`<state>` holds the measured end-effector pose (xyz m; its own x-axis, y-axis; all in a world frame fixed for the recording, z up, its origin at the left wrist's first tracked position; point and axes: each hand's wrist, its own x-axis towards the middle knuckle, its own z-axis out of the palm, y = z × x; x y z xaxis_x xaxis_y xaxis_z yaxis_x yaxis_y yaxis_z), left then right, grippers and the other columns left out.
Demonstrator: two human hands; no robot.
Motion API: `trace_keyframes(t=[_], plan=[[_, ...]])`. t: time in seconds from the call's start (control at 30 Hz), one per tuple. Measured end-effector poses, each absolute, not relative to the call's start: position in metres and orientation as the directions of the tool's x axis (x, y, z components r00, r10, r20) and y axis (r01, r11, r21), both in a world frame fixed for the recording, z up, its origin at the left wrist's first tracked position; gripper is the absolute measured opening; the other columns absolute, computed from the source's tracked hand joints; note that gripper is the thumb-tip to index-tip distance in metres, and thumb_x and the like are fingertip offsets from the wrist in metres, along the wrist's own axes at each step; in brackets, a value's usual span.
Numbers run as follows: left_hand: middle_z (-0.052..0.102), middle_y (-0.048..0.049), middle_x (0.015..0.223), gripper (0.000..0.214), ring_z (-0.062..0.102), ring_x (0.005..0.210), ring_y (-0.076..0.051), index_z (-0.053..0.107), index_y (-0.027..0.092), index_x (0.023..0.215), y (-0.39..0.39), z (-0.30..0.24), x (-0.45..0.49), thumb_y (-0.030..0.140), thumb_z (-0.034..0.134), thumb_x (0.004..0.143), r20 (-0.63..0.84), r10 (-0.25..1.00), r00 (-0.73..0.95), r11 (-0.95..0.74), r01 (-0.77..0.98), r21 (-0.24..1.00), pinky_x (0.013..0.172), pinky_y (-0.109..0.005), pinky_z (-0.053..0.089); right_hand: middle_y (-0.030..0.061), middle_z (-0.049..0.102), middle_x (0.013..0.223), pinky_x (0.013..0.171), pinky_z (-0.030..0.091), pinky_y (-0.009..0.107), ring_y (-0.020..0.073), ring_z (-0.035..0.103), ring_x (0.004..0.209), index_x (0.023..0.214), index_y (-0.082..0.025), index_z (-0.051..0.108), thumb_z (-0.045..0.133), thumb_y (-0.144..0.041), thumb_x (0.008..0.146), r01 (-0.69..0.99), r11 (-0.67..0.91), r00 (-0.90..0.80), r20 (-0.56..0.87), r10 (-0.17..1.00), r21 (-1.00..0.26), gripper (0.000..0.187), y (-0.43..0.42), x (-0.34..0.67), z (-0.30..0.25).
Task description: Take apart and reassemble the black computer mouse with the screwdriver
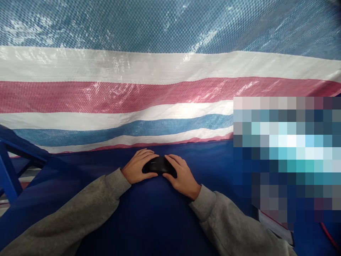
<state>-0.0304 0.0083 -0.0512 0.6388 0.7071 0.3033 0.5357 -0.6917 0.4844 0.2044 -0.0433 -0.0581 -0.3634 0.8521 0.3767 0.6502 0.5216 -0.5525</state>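
A smooth black object [159, 166] with rounded ends lies on the dark blue surface [149, 213]. It is shaped like a computer mouse or a small case; its exact kind is unclear. Small pale lettering shows on its upper left, too small to read. My left hand [140, 166] is curved around its left end, fingers along the far side and thumb along the near side. Around the right end, my right hand [182, 176] grips in the same way. Both hands partly cover the object's ends.
Behind the surface hangs a striped woven plastic sheet [114, 97] in blue, white and red. A blue metal frame [9, 170] stands at the left. Pixelation hides much of the right side. Below it are a flat pale-edged item [275, 225] and a red cord [329, 234].
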Motion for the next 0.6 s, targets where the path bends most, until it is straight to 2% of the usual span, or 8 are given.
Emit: trace_keyframes(t=[0.17, 0.6], plan=[[0.064, -0.011, 0.124, 0.065, 0.054, 0.122, -0.033, 0.057, 0.025, 0.13, 0.0091, -0.0555, -0.0321, 0.05, 0.074, 0.073, 0.315, 0.702, 0.639, -0.691, 0.504, 0.518, 0.11, -0.054, 0.035, 0.0135, 0.057, 0.132, 0.102, 0.045, 0.051, 0.0301, 0.054, 0.12, 0.136, -0.019, 0.049, 0.068, -0.025, 0.083, 0.65, 0.521, -0.367, 0.371, 0.853, -0.554, 0.057, -0.0429, 0.2041, -0.0598], [0.066, -0.0097, 0.118, 0.062, 0.058, 0.116, -0.031, 0.055, 0.021, 0.128, 0.0081, -0.056, -0.0325, 0.052, 0.07, 0.076, 0.302, 0.662, 0.686, -0.742, 0.54, 0.399, 0.108, -0.053, 0.04, 0.0129, 0.063, 0.125, 0.098, 0.048, 0.05, 0.0314, 0.059, 0.113, 0.129, -0.019, 0.058, 0.077, -0.03, 0.077, 0.662, 0.521, -0.335, 0.409, 0.849, -0.539, 0.057, -0.0437, 0.2042, -0.0607]])
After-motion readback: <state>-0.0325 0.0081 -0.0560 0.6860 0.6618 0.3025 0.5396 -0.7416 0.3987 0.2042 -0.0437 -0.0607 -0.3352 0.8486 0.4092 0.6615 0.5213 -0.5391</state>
